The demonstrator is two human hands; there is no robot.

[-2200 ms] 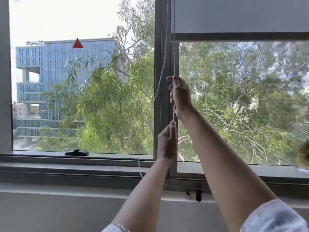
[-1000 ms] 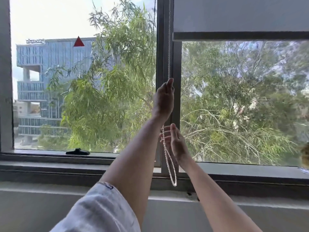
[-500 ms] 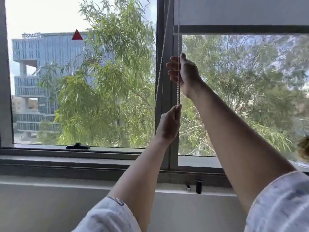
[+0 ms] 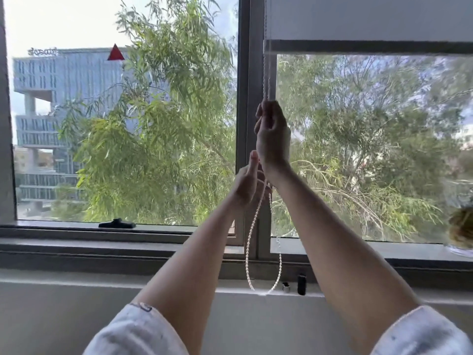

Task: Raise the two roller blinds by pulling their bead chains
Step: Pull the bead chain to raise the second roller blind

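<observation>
The right hand point(image 4: 272, 135) is closed around the bead chain point(image 4: 265, 80) in front of the window mullion point(image 4: 244, 98); the left hand point(image 4: 247, 184), just below it, is open with fingers extended beside the chain; the chain's loop hangs to the sill point(image 4: 102, 245); the roller blind point(image 4: 368, 19) covers only the right pane's top.

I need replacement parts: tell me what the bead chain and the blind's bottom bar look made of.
Bead chain: small white glossy beads, probably plastic; it hangs in a limp loop. Bottom bar of the roller blind: dark, straight and matte, perhaps painted metal or plastic; the view cannot settle which. The right hand grips the chain.
</observation>
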